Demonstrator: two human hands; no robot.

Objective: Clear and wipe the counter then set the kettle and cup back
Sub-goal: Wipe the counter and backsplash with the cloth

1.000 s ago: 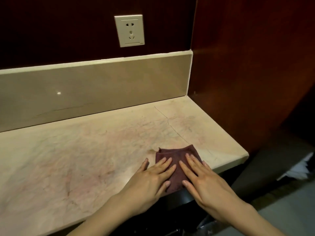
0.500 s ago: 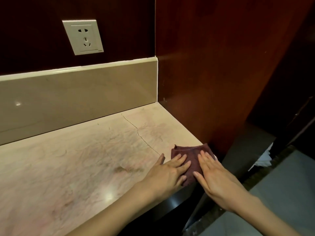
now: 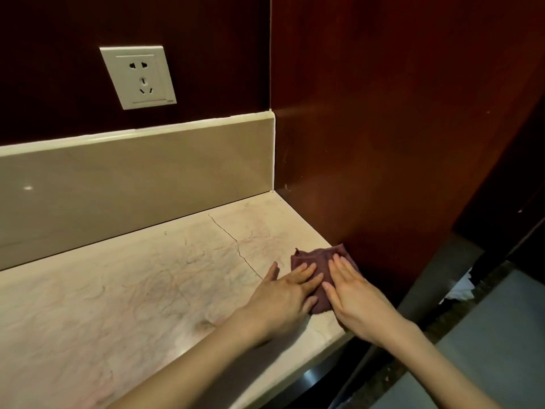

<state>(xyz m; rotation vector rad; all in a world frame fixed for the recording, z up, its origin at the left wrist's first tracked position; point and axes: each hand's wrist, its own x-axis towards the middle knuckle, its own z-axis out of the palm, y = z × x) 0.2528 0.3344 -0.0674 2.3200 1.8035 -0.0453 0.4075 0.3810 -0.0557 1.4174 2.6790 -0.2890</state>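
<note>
Nearest the camera, two bare forearms reach up from the bottom edge toward the right end of the counter (image 3: 124, 290). The left hand (image 3: 283, 299) lies palm down, its fingers (image 3: 306, 274) stretched out flat and slightly spread, the tips resting on the left part of a cloth (image 3: 320, 259) while the thumb lies on the bare stone beside it. The right hand (image 3: 354, 296) lies flat in the same way, fingers straight and close together, pressing on the right part of the cloth. Neither hand grips anything; both only press down.

The cloth is a small dark maroon square, folded, lying at the front right corner of the counter, its far right edge touching or just beside the reddish wooden side panel (image 3: 398, 128). The counter is pale marble with pink veins, and a thin crack (image 3: 233, 240) runs from the back edge toward the left hand.

Behind the counter stands a beige backsplash (image 3: 132, 184), and above it on the dark wall is a white power socket (image 3: 138, 77). To the right, below counter level, lies a grey floor (image 3: 486, 349). No kettle or cup is in view.
</note>
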